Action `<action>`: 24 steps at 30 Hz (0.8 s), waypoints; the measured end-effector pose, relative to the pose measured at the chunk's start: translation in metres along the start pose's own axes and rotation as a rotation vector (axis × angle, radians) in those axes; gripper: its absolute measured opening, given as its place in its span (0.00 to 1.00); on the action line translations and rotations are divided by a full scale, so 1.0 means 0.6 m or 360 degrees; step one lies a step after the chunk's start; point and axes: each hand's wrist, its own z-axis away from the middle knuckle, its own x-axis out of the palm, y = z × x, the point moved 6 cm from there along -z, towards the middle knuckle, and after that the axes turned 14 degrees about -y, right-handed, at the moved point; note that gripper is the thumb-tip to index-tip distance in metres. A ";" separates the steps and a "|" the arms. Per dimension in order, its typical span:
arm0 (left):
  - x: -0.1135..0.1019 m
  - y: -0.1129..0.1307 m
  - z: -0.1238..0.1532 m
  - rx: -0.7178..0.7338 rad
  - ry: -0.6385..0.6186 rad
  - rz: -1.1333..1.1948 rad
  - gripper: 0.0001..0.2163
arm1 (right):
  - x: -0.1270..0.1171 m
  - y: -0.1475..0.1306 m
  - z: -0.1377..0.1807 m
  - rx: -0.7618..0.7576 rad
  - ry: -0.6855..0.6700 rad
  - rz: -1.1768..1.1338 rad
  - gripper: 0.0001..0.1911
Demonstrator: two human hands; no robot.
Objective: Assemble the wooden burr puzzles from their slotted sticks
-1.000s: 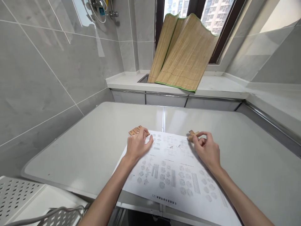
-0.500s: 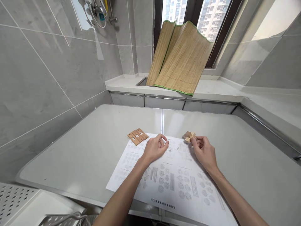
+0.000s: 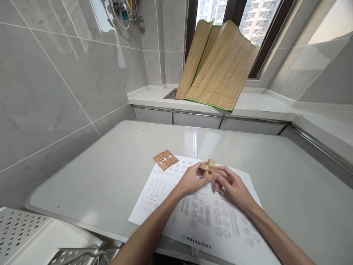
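Observation:
A small wooden interlocking burr puzzle [image 3: 209, 168], shaped like a cross of light bars, is held above the printed sheet. My left hand [image 3: 193, 179] grips it from the left, thumb along its near side. From the right, my right hand [image 3: 231, 184] has its fingertips closed on the puzzle's right end. Beneath both forearms lies the white paper sheet [image 3: 176, 217], printed with rows of small diagrams. Flat brown wooden pieces [image 3: 166, 159] with cut-out slots rest side by side at the sheet's far left corner.
The pale table [image 3: 91, 176] has a seam down its middle. Behind it, a bamboo mat [image 3: 217, 70] leans on a white ledge [image 3: 149, 96] by the window. A white perforated basket [image 3: 22, 228] stands at the lower left.
My right hand has brought the wooden puzzle leftward and nearer to me. My left hand, empty before, has moved right and now holds it too. The view has shifted slightly.

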 end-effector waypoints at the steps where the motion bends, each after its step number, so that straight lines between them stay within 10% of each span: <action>1: 0.000 0.002 0.001 -0.0010 0.0026 0.0010 0.24 | 0.001 0.000 -0.001 0.0009 -0.0008 0.0007 0.22; 24: 0.021 0.024 0.011 -0.0062 0.0280 -0.0316 0.22 | -0.018 0.010 0.028 -0.0134 0.0550 0.0854 0.11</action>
